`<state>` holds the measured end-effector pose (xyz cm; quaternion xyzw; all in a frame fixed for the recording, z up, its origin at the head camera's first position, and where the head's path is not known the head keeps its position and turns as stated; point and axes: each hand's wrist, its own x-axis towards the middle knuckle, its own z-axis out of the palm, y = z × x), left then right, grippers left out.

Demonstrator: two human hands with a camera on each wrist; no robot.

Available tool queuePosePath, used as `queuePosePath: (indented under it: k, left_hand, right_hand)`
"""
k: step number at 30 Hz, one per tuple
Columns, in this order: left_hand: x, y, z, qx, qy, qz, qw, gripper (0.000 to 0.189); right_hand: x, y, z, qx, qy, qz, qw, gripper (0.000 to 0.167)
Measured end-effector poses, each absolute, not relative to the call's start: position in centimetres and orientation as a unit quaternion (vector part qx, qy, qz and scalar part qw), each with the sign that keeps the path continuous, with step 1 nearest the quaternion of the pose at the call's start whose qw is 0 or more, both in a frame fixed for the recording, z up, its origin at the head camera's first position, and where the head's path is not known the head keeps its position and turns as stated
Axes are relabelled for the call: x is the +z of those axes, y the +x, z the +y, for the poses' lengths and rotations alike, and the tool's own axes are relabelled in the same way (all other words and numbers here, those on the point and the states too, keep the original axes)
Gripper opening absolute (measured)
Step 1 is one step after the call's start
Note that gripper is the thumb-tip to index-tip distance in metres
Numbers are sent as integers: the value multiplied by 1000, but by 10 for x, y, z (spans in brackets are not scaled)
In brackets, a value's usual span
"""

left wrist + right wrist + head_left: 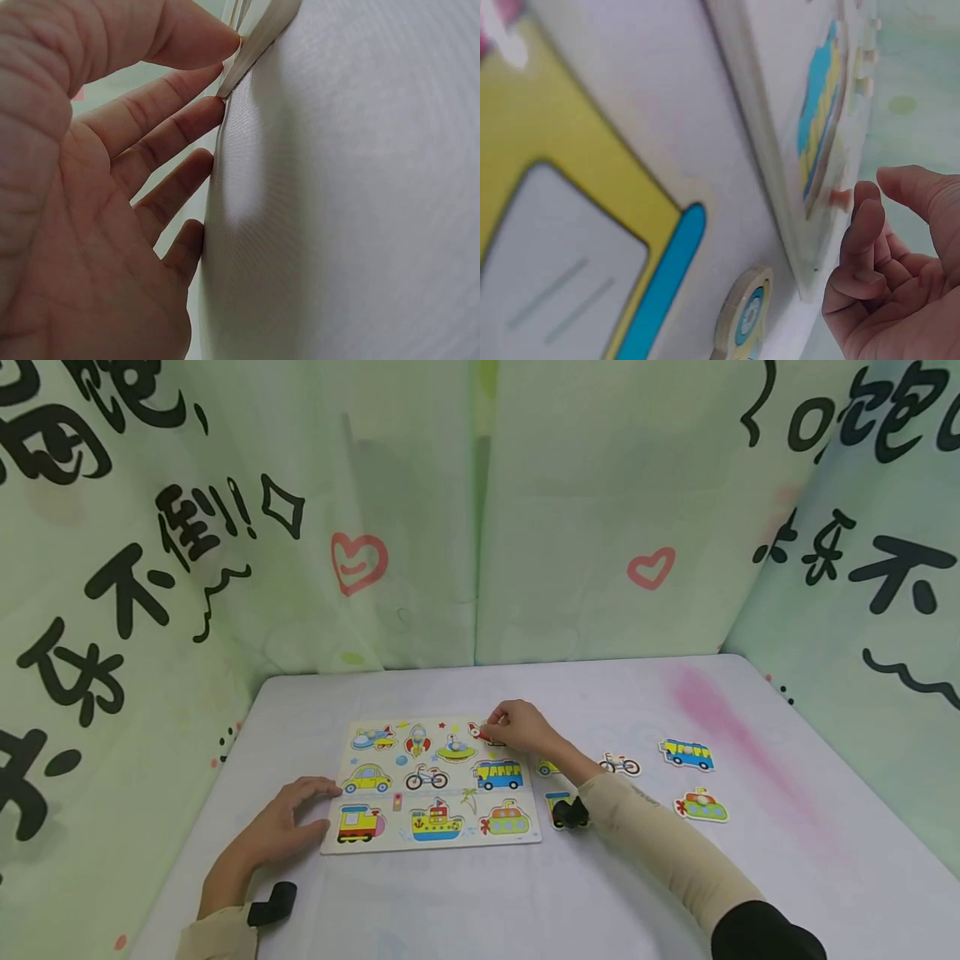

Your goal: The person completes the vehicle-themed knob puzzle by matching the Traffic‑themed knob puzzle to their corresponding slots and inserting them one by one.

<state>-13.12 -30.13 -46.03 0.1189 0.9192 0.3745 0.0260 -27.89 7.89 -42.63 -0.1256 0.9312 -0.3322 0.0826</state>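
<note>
Where the picture board [471, 838] has its far right corner, a red helicopter [475, 731] lies partly covered by the right hand [522, 727]. The right thumb and forefinger are bent close together beside an orange knob [841, 199], but whether they pinch it I cannot tell. The left hand [277, 827] has its fingers spread, with thumb and fingertips against the board's left edge. Right of the board, the right wrist half hides a yellow piece [547, 767], and a black wrist attachment [572, 814] covers part of a train piece [557, 803]. Farther right of the board lie a bicycle piece [620, 765], a bus piece [687, 754] and a submarine piece [702, 806]. The board sits on a white tablecloth [420, 910] whose near side is cut off. Beyond the board hangs a pale green curtain [420, 485]; its black lettering is cropped at the picture's edges. In the right wrist view, the large yellow shape at left is cut off and blurred.
</note>
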Motion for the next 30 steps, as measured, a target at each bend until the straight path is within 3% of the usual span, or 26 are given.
queuePosePath:
  k: [18, 30]
  left_hand:
    - [-458, -130, -300, 379, 132, 916, 17, 39]
    - [-458, -130, -300, 383, 138, 913, 14, 39]
  right_hand:
    - [-417, -252, 106, -406, -121, 900, 106, 28]
    - [-415, -239, 134, -385, -129, 910, 89, 24]
